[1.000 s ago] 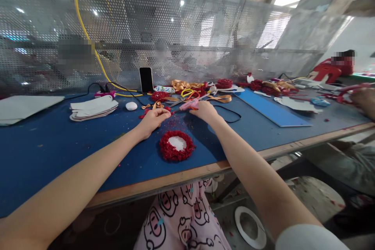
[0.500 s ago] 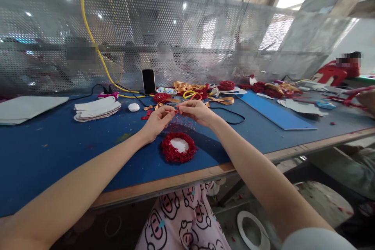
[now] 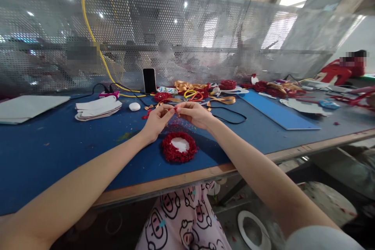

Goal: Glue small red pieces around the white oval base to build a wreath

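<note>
My left hand [image 3: 157,122] and my right hand [image 3: 193,115] meet fingertip to fingertip above the blue work surface [image 3: 140,166]. Both are closed in a pinch. A tiny bit of red shows between the fingertips, mostly hidden and too small to name for sure. Below them on the surface lies a round ring of ruffled dark red material [image 3: 187,154] with a white centre [image 3: 180,145]; neither hand touches it. Red crumbs are scattered just behind the ring.
Stacked white cut pieces [image 3: 98,108] and a white rounded object [image 3: 134,106] lie left. A phone [image 3: 149,81] stands against the perforated metal screen [image 3: 175,27]. Gold ribbon [image 3: 187,87] and a black cord [image 3: 234,121] lie behind my hands. A blue board [image 3: 278,111] is right.
My hands stay pinched together, the right fingers shifting slightly down and closer to the left. At the far right edge, another person's hand has left the view. The ring has not moved.
</note>
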A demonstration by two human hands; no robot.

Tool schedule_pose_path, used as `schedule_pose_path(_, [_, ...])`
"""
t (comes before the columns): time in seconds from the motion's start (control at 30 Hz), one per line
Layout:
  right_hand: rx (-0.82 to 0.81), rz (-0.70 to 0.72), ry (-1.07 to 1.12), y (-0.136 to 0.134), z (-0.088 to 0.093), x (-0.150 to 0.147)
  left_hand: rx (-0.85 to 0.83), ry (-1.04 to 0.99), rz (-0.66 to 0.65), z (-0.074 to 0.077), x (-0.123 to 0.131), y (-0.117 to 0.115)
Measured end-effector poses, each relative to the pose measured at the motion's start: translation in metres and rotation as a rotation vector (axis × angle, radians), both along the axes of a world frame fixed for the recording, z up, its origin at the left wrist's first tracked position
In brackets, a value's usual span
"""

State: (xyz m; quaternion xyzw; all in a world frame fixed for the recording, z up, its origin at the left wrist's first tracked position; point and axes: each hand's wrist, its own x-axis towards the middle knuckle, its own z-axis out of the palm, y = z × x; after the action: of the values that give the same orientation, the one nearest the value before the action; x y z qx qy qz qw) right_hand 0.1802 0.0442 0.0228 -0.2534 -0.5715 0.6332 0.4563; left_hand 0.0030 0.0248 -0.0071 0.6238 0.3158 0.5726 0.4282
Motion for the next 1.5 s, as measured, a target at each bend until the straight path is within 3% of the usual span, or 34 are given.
schedule_pose_path(0.2, [0.011,0.002,0.011,-0.003,0.001,-0.004,0.032,-0.036,0.051,0.004,0.001,-0.002])
schedule_pose_path(0.53, [0.074,-0.041,-0.094,-0.001,-0.001,-0.002,-0.084,-0.014,0.053,0.006,-0.003,-0.001])
schedule_pose_path(0.63, [0.095,-0.062,-0.104,-0.003,0.004,0.001,-0.071,0.125,-0.003,0.006,-0.006,0.000])
schedule_pose_path(0.8, [0.103,-0.134,-0.131,-0.007,0.020,0.011,0.039,0.584,-0.167,0.015,-0.017,0.001])
schedule_pose_path(0.97, [0.125,-0.165,-0.281,-0.011,0.030,0.017,0.128,0.936,-0.330,0.028,-0.024,-0.006])
schedule_pose_path(1.07, [0.171,-0.145,-0.358,-0.014,0.032,0.019,0.167,1.006,-0.328,0.030,-0.021,-0.009])
schedule_pose_path(1.27, [0.384,0.006,-0.768,-0.022,0.038,0.026,0.064,0.932,-0.130,0.023,-0.014,-0.007])
schedule_pose_path(1.37, [0.515,0.078,-0.998,-0.025,0.040,0.026,0.005,0.856,-0.115,0.018,-0.013,-0.004])
schedule_pose_path(1.5, [0.620,0.068,-1.181,-0.029,0.038,0.019,-0.090,0.785,-0.126,0.015,-0.015,0.000])
